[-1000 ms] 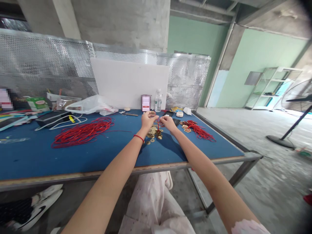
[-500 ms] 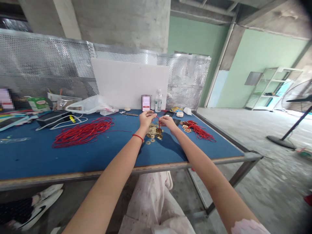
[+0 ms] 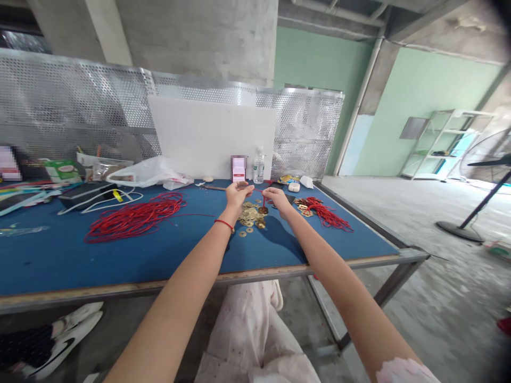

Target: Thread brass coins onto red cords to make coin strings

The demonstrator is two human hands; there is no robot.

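Observation:
A thin red cord (image 3: 258, 190) runs between my two hands over the table. My left hand (image 3: 238, 194) pinches one part of it with thumb and fingers. Opposite, my right hand (image 3: 276, 199) grips the cord too, and a red strand drops from there to a brass-coloured coin (image 3: 262, 210) hanging at its lower end. Just below my hands lies a heap of brass-coloured coins (image 3: 249, 214), with a few loose ones at its near side. How the cord is looped at the fingertips is too small to tell.
On the blue tabletop (image 3: 191, 255), a bundle of red cords (image 3: 136, 215) lies left. Coins with red cords attached (image 3: 327, 214) lie right. Behind stand a propped phone (image 3: 239, 169), water bottles (image 3: 258, 167) and a plastic bag (image 3: 149, 173). Another person's shoes (image 3: 72, 340) show lower left.
My hands have moved slightly apart, and the cord between them is stretched straighter. The coin still hangs below my right hand.

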